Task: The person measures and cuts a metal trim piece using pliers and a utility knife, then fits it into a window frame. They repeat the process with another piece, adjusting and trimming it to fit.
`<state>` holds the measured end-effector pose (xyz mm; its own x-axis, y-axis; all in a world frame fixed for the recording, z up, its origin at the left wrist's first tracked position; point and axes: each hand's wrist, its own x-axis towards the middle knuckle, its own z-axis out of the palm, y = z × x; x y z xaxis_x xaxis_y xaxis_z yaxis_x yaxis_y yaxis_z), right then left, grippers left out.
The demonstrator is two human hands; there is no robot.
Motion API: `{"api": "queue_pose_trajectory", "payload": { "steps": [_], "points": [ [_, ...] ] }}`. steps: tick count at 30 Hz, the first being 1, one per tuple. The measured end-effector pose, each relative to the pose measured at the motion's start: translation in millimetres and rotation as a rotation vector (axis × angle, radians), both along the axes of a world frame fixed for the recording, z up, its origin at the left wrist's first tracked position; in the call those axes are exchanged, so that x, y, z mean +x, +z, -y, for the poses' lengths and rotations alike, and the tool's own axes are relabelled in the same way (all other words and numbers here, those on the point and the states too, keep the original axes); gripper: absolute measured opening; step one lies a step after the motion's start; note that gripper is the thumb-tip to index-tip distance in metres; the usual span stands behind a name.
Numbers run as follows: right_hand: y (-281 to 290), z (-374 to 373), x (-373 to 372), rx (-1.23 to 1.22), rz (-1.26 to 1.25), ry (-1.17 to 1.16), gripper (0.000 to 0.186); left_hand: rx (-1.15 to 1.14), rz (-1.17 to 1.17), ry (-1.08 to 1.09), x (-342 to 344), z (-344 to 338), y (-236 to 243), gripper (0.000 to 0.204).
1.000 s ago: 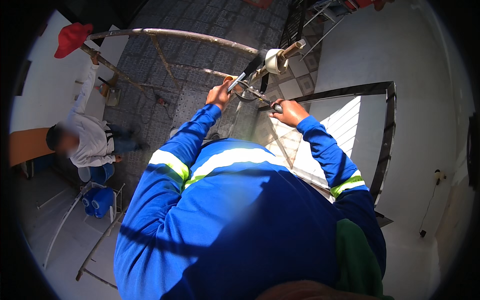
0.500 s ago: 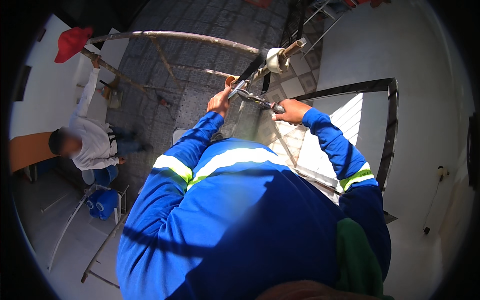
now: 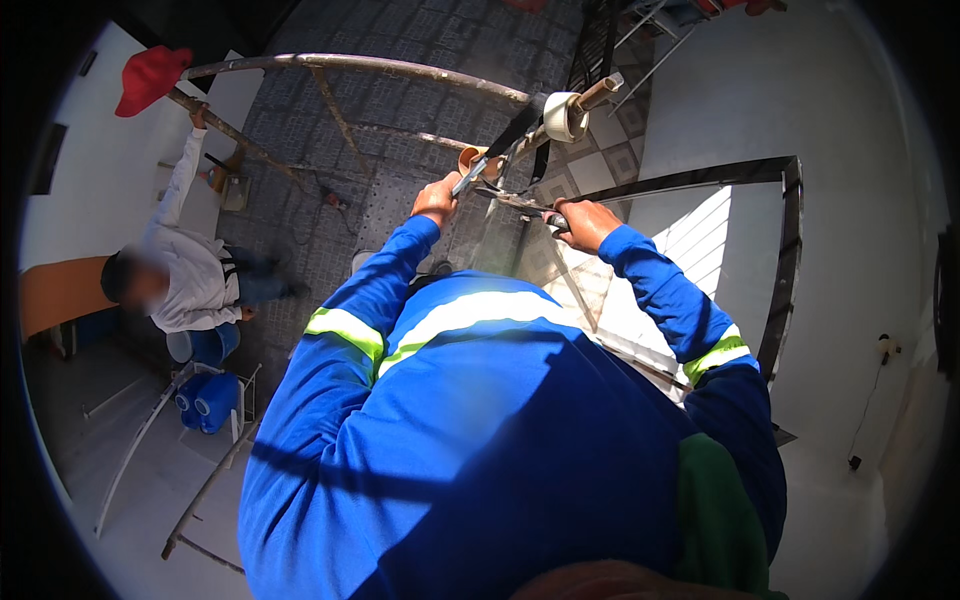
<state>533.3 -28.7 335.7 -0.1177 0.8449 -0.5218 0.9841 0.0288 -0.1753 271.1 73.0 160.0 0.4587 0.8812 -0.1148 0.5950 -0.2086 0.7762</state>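
My left hand [image 3: 435, 200] is closed around a slim light-grey metal piece [image 3: 469, 177], whose exact kind I cannot make out. In my right hand [image 3: 588, 222] is a pair of pliers [image 3: 521, 203], its handles gripped and its metal head pointing left at the grey piece. Whether the jaws touch that piece is unclear. Just beyond my left hand, an orange-brown tape roll [image 3: 468, 157] hangs by the scaffold frame. A cream-white tape roll [image 3: 563, 117] sits around the scaffold's pole end [image 3: 600, 90], with a black strap [image 3: 520, 128] beside it.
The scaffold's curved rail [image 3: 400, 68] crosses ahead, with a red cap [image 3: 152, 78] on its left end. Below left, a person in white [image 3: 195, 280] grips the scaffold. Blue containers [image 3: 207, 402] stand lower left. A dark frame [image 3: 785, 260] is at right.
Both hands have shifted slightly down relative to the scaffold, the right one also a little left. The grey piece and pliers are tilted a bit differently. Both hands keep their hold.
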Motion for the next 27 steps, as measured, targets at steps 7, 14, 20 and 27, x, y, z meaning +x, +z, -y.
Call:
{"api": "queue_pose_trajectory", "payload": {
  "steps": [7, 14, 20, 27],
  "points": [
    [-14.5, 10.7, 2.8, -0.109, -0.257, -0.174, 0.054, -0.044, 0.049, 0.029, -3.7, -14.5, 19.4, 0.015],
    [-0.3, 14.8, -27.9, 0.011, -0.278, -0.303, 0.055, 0.054, 0.012, 0.112, 1.4, -14.7, 37.7, 0.018],
    [3.5, 14.8, -57.0, 0.184, -0.288, -0.295, 0.060, 0.167, 0.080, 0.185, 4.1, -18.4, 58.9, 0.018],
    [-23.6, 19.3, -72.7, 0.379, -0.336, -0.400, 0.064, 0.068, -0.038, 0.301, 15.0, -30.5, 87.3, 0.025]
  ]
}}
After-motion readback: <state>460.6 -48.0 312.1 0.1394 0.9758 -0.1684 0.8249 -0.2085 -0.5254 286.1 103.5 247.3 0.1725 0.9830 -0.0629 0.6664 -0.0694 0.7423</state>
